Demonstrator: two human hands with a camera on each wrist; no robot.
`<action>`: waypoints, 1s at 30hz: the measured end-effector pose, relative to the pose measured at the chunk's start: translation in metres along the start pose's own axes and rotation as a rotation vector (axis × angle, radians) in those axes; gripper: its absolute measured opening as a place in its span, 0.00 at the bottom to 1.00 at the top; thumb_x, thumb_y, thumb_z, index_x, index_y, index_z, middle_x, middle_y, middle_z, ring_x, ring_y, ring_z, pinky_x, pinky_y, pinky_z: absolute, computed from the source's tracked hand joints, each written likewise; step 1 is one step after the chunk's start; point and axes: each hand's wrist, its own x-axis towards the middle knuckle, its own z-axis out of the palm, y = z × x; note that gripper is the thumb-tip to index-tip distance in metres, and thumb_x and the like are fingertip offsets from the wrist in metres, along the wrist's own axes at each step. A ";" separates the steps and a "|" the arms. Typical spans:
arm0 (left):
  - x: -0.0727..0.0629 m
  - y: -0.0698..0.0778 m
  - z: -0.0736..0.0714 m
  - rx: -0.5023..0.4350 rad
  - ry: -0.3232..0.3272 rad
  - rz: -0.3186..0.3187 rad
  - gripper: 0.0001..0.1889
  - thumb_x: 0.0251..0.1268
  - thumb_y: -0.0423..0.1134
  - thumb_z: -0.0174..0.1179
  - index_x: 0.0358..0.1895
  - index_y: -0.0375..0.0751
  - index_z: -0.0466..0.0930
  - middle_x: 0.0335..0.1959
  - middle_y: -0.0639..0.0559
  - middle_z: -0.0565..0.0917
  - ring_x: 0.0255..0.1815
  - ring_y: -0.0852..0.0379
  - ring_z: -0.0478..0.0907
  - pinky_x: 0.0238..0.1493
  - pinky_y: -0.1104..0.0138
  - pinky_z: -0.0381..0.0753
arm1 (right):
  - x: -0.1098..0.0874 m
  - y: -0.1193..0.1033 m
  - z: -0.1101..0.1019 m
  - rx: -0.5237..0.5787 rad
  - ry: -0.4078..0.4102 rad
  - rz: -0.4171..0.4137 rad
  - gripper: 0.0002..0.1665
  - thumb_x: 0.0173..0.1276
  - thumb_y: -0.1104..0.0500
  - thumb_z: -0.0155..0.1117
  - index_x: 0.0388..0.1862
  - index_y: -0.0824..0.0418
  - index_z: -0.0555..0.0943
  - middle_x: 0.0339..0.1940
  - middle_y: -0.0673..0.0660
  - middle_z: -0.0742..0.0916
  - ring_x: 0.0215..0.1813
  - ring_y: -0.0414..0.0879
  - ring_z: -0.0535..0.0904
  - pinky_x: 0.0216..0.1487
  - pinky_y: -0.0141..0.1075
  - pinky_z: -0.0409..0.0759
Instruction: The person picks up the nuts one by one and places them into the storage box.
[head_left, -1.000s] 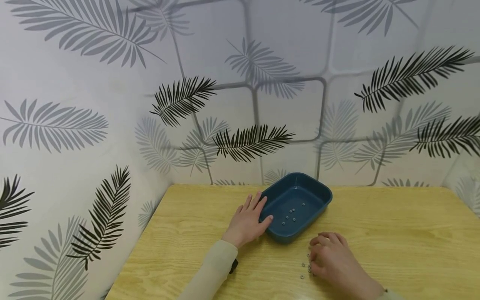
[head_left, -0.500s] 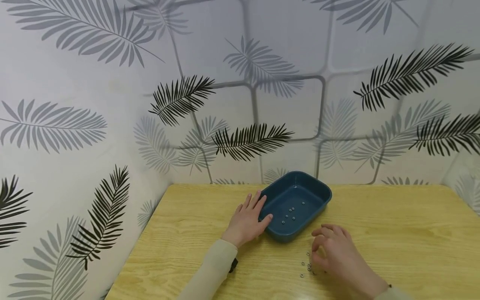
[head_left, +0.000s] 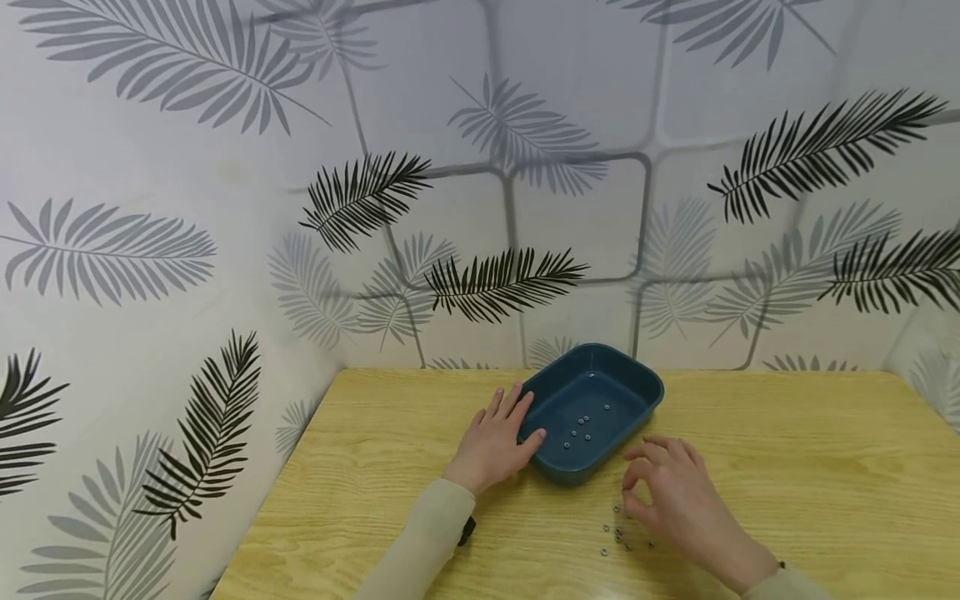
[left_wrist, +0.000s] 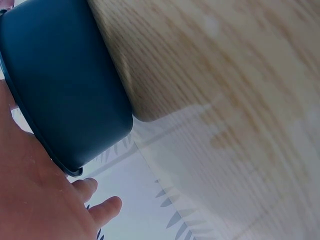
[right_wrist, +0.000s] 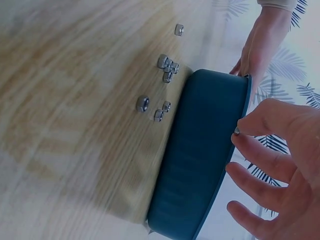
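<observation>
A deep blue rectangular dish (head_left: 551, 408) stands on the table, several small metal nuts (head_left: 588, 437) scattered over its floor. My left hand (head_left: 491, 446) rests on its left rim, fingers stretched along the edge; the left wrist view shows the dish's outer wall (left_wrist: 65, 85) beside this hand. To the right of the dish is my right hand (head_left: 678, 500), raised off the table. Between thumb and index finger it pinches one small nut (right_wrist: 237, 131), clearest in the right wrist view. Several loose nuts (right_wrist: 143, 104) lie on the wood near the dish.
The light wood table (head_left: 810, 467) meets a leaf-patterned wall (head_left: 465, 217) behind the dish. A small black object (head_left: 467, 532) shows at the left sleeve's edge, partly hidden by the forearm.
My right hand has lifted from the loose nuts and moved slightly toward the dish, uncovering a nut on the table. The left hand and dish stay in place.
</observation>
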 end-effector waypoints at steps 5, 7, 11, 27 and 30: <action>0.002 -0.001 0.001 -0.002 -0.006 -0.004 0.36 0.75 0.65 0.38 0.80 0.54 0.48 0.81 0.56 0.42 0.80 0.50 0.37 0.74 0.47 0.50 | 0.005 0.001 -0.003 -0.006 0.031 -0.021 0.11 0.50 0.62 0.72 0.20 0.46 0.80 0.46 0.55 0.86 0.57 0.62 0.74 0.57 0.62 0.65; 0.002 -0.002 0.001 -0.001 -0.003 -0.001 0.36 0.75 0.65 0.38 0.80 0.54 0.49 0.81 0.55 0.42 0.80 0.49 0.38 0.73 0.47 0.50 | 0.007 0.001 -0.004 -0.003 0.030 -0.018 0.11 0.50 0.62 0.72 0.20 0.46 0.80 0.46 0.56 0.86 0.57 0.61 0.74 0.57 0.63 0.65; 0.001 -0.002 0.001 -0.002 -0.003 0.003 0.36 0.75 0.65 0.38 0.80 0.53 0.49 0.81 0.55 0.43 0.80 0.49 0.38 0.73 0.47 0.50 | 0.008 0.001 -0.003 0.008 0.035 -0.009 0.10 0.52 0.61 0.72 0.22 0.47 0.81 0.47 0.56 0.86 0.58 0.62 0.73 0.57 0.63 0.64; 0.000 -0.001 0.001 0.004 -0.004 -0.005 0.36 0.75 0.65 0.39 0.80 0.55 0.48 0.81 0.55 0.43 0.80 0.51 0.37 0.74 0.48 0.50 | 0.016 0.002 0.000 0.064 0.172 -0.034 0.09 0.49 0.64 0.72 0.22 0.50 0.81 0.44 0.55 0.86 0.57 0.62 0.75 0.60 0.61 0.63; 0.000 -0.001 0.001 0.004 -0.006 -0.007 0.37 0.75 0.65 0.39 0.80 0.54 0.48 0.81 0.55 0.43 0.80 0.50 0.38 0.73 0.47 0.50 | 0.018 0.003 0.000 0.067 0.178 -0.031 0.09 0.51 0.64 0.72 0.22 0.50 0.82 0.45 0.56 0.87 0.57 0.62 0.75 0.60 0.61 0.63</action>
